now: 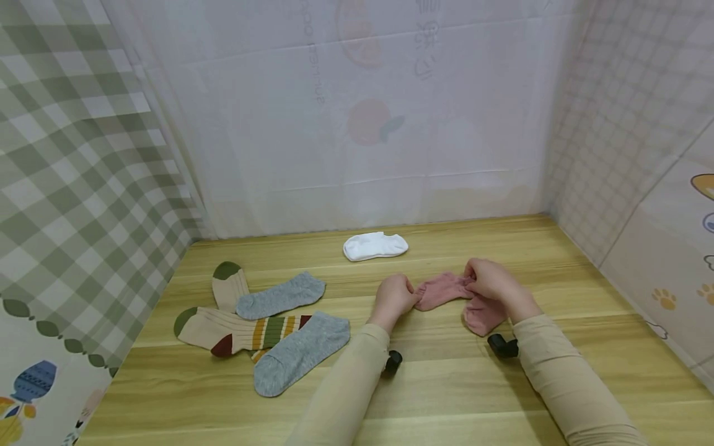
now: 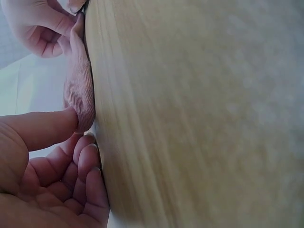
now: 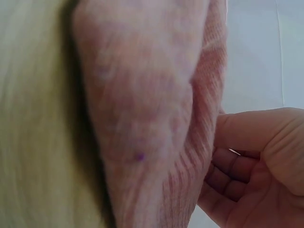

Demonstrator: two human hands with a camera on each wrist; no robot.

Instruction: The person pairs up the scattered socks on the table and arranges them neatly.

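A pink sock (image 1: 442, 291) stretches between my two hands just over the wooden table. My left hand (image 1: 393, 298) pinches its left end; in the left wrist view the thumb lies on the ribbed pink cloth (image 2: 80, 90) with fingers curled below. At the other end, my right hand (image 1: 493, 284) grips the sock between thumb and fingers. More pink sock cloth (image 1: 484, 314) hangs down under the right hand, bent toward the table's front. The right wrist view is mostly filled by blurred pink cloth (image 3: 142, 95), with the right hand (image 3: 256, 161) holding its edge.
To the left lie two grey socks (image 1: 301, 353) and two cream socks (image 1: 206, 327) with green and dark red patches, partly overlapping. A folded white sock (image 1: 375, 246) lies near the back wall (image 1: 357, 155). Cloth-covered walls border the table (image 1: 435, 390) on three sides.
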